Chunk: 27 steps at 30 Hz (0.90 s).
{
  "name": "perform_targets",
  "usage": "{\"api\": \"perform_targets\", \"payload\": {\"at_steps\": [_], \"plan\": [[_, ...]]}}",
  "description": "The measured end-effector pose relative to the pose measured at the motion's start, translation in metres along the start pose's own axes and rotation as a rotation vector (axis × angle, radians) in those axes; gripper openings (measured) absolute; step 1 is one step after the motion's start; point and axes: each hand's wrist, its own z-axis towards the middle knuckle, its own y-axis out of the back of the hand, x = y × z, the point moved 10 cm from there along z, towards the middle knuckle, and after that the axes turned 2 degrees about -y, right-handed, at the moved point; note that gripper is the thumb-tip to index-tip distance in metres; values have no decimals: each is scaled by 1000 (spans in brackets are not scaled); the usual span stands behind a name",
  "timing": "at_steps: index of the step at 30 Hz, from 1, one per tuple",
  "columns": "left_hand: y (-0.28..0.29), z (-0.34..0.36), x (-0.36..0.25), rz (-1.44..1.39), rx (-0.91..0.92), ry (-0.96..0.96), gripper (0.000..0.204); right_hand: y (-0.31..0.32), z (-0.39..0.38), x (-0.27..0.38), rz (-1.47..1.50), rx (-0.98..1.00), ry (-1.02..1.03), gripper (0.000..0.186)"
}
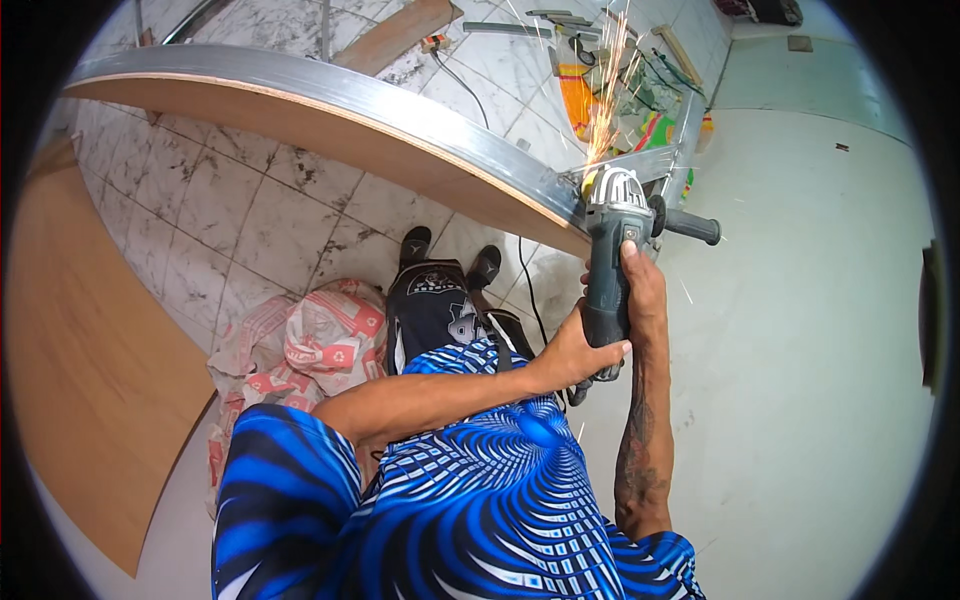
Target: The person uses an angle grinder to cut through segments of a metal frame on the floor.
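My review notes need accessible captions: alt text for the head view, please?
A person's left hand and right hand hold a dark angle grinder spraying orange sparks at a metal frame. Crumpled red-and-white sacking lies on the marbled tile floor.

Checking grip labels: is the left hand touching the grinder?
Touching. The head view shows it: the left hand wraps the rear of the grinder, thumb laid across its body.
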Motion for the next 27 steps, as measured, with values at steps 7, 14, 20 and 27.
{"api": "perform_targets", "payload": {"at_steps": [7,14,20,27], "plan": [[-4,-2,-2,-85,10,5,65,2,1,-5,24,-19,-25,49],[-4,-2,-9,-59,-18,-74,66,2,2,-5,1,3,2,51],[-7,-2,-6,-114,25,-13,69,3,3,-5,1,-8,12,50],[-4,0,-8,-67,12,-50,66,0,3,-3,0,15,8,50]]}}
